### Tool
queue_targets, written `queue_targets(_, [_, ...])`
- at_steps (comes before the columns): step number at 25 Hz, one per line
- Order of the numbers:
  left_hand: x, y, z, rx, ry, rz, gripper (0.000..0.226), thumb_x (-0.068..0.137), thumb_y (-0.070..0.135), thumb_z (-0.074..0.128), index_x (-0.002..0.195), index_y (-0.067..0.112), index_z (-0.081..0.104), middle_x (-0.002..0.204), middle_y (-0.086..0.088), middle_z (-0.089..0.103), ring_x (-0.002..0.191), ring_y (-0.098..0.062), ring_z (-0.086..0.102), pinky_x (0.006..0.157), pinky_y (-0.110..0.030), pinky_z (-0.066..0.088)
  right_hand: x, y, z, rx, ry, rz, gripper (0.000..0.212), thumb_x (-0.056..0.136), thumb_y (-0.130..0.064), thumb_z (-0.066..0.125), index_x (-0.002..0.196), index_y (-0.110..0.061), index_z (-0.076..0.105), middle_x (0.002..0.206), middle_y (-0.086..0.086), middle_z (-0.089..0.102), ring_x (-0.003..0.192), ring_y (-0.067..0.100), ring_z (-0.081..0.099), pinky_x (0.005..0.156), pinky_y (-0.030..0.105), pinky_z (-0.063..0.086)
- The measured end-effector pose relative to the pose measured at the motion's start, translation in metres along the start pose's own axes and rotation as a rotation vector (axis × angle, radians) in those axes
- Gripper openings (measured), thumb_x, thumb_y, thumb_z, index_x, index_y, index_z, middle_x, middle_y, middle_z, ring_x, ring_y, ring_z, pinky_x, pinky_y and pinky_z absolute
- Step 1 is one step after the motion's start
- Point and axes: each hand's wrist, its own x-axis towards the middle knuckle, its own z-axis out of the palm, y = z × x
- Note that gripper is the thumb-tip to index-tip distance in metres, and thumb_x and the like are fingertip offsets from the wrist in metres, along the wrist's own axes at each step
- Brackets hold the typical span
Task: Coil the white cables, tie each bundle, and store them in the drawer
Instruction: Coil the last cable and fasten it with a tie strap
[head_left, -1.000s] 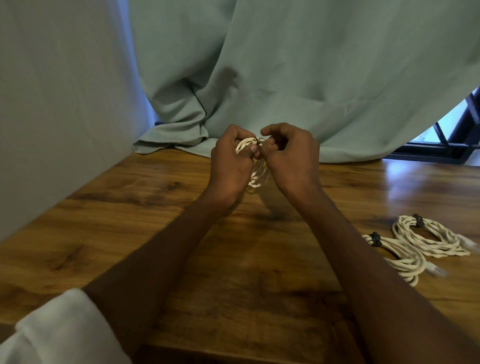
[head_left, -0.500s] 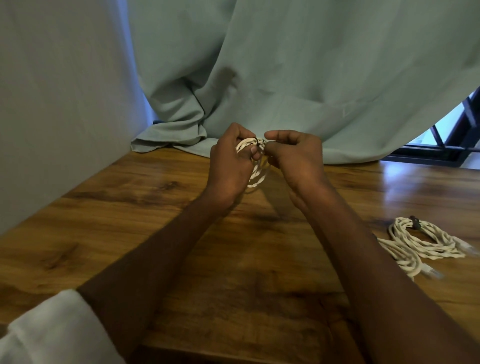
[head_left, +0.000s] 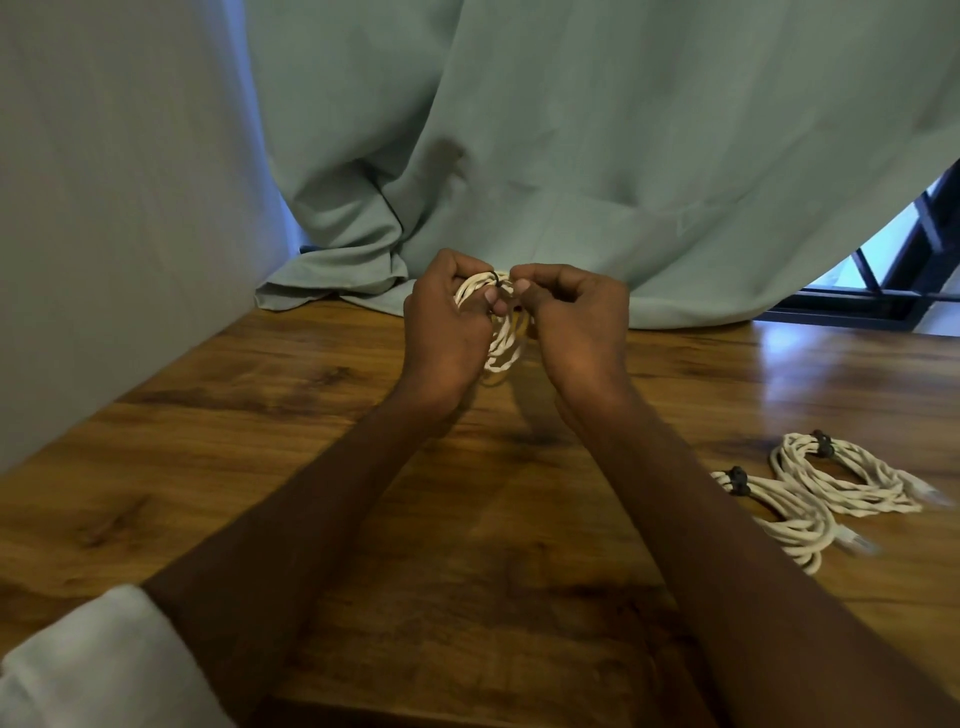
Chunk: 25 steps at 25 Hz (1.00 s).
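My right hand (head_left: 574, 322) has curled back in toward the left since half a sec ago, thumb and forefinger now pinching at the dark tie (head_left: 496, 280) on top of the coiled white cable (head_left: 501, 338). My left hand (head_left: 447, 325) grips that coil, fingers wrapped round it, held up above the wooden table (head_left: 208, 441) in front of the green curtain (head_left: 571, 130); two tied bundles (head_left: 810, 488) lie touching each other on the table, well off to the right
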Motion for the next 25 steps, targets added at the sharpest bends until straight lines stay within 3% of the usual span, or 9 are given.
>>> queue_targets(2, [0.003,-0.002,-0.001,-0.035,0.018,-0.051,0.009,0.089,0.019,0.065,0.097,0.022,0.064,0.09,-0.009,0.075,0.075,-0.017,0.068,0.065,-0.036,0.056,0.0,0.0,0.0,0.071,-0.018,0.035,0.017,0.09,-0.008,0.077,0.104,-0.017,0.081,0.094,-0.001,0.08,0.092,0.013,0.077,0.088,0.04,0.064])
queue_targets(4, [0.004,-0.002,-0.002,-0.064,0.012,-0.101,0.01,0.096,0.009,0.065,0.1,0.018,0.063,0.089,-0.012,0.074,0.069,-0.013,0.066,0.061,-0.033,0.054,-0.001,-0.001,-0.002,0.012,-0.039,-0.005,0.015,0.09,-0.009,0.077,0.102,-0.018,0.082,0.092,-0.004,0.08,0.089,0.01,0.076,0.085,0.035,0.063])
queue_targets(8, [0.004,0.002,-0.002,-0.126,-0.027,-0.176,0.008,0.102,0.003,0.06,0.106,0.01,0.062,0.079,-0.007,0.07,0.058,-0.011,0.061,0.055,-0.031,0.054,-0.005,-0.006,-0.002,-0.346,-0.054,-0.211,0.012,0.091,-0.015,0.075,0.094,-0.024,0.083,0.09,-0.009,0.078,0.083,0.005,0.071,0.075,0.029,0.057])
queue_targets(12, [0.001,0.002,0.002,-0.28,-0.072,-0.285,0.01,0.104,0.002,0.055,0.112,0.0,0.061,0.073,-0.009,0.066,0.056,-0.013,0.056,0.055,-0.032,0.051,-0.003,-0.006,-0.006,-0.782,-0.05,-0.364,0.013,0.096,-0.015,0.07,0.102,-0.022,0.079,0.104,-0.002,0.068,0.102,0.018,0.059,0.069,0.03,0.039])
queue_targets(15, [0.003,0.0,0.001,-0.357,-0.087,-0.344,0.009,0.105,0.006,0.057,0.11,0.007,0.063,0.08,-0.015,0.067,0.061,-0.018,0.058,0.061,-0.033,0.052,-0.005,-0.006,-0.006,-0.91,-0.091,-0.411,0.013,0.096,-0.02,0.072,0.108,-0.02,0.077,0.111,0.002,0.06,0.108,0.02,0.05,0.069,0.031,0.037])
queue_targets(21, [0.003,0.004,-0.002,-0.305,-0.063,-0.304,0.01,0.105,0.006,0.055,0.111,0.007,0.063,0.087,-0.016,0.068,0.058,-0.014,0.056,0.055,-0.029,0.051,-0.002,-0.005,-0.002,-0.707,-0.047,-0.355,0.012,0.095,-0.012,0.071,0.102,-0.019,0.079,0.107,0.0,0.06,0.104,0.016,0.054,0.072,0.028,0.042])
queue_targets(25, [0.0,0.007,-0.005,-0.036,-0.082,-0.061,0.012,0.1,0.001,0.06,0.099,0.012,0.066,0.083,-0.005,0.073,0.061,-0.008,0.062,0.055,-0.026,0.049,-0.001,-0.011,-0.005,-0.415,0.06,-0.246,0.011,0.093,-0.016,0.073,0.092,-0.02,0.082,0.097,-0.008,0.069,0.087,0.002,0.063,0.066,0.009,0.041])
